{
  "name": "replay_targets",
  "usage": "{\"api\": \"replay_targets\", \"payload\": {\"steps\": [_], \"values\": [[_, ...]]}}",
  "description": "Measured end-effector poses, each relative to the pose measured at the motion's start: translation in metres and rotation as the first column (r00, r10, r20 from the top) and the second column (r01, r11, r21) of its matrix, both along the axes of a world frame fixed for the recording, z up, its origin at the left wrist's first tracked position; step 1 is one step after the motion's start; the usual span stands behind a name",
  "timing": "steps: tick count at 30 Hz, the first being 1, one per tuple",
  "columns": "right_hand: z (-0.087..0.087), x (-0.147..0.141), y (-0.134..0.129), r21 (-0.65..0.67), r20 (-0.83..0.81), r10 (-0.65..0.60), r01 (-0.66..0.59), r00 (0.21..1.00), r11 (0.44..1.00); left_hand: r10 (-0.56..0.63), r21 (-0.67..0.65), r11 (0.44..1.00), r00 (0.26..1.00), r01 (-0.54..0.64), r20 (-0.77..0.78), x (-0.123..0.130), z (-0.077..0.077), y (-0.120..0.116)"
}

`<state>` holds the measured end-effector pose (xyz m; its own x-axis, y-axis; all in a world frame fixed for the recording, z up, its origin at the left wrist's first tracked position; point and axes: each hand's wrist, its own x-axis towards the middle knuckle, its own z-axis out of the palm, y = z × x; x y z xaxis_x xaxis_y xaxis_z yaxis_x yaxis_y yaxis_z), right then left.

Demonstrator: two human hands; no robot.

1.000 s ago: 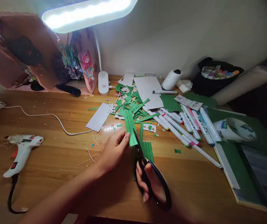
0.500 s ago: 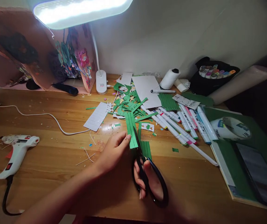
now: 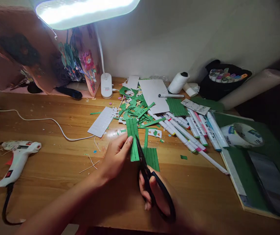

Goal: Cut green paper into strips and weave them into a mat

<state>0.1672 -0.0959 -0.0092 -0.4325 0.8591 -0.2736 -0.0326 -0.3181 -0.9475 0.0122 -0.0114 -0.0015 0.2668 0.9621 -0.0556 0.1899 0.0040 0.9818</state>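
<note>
Between the thumb and fingers of my left hand is an upright strip of green paper with dark lines along its length. My right hand grips black-handled scissors, fingers through the loops. The blades point up and away, lying close along the strip's right edge; whether they bite into the paper I cannot tell. Beneath and right of the blades, a wider lined green paper piece and a thin green strip rest on the table.
Green paper scraps lie heaped behind my hands, beside a white card. Markers spread to the right, near a tape roll and a phone on a green board. A glue gun lies at left; a lamp hangs above.
My left hand has shifted slightly left and toward me with the green strip. The scissors' handles have drawn closer together, and the blades now lean more to the left.
</note>
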Motion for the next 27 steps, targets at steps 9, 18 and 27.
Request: {"api": "replay_targets", "payload": {"steps": [9,18,27], "values": [[0.001,0.002,0.003,0.075,0.107,-0.019,0.011,0.994,0.997,-0.100,-0.045,0.994,0.995,0.100,0.004,0.004,0.002,-0.005],[0.012,-0.001,0.006,0.007,0.099,-0.008,0.007,0.995,1.000,-0.086,-0.181,0.976,0.979,0.120,0.184,0.007,0.002,-0.005],[0.012,0.003,0.008,0.007,0.192,0.025,-0.027,0.981,1.000,-0.083,-0.263,0.954,0.966,0.148,0.244,0.010,-0.003,-0.007]]}}
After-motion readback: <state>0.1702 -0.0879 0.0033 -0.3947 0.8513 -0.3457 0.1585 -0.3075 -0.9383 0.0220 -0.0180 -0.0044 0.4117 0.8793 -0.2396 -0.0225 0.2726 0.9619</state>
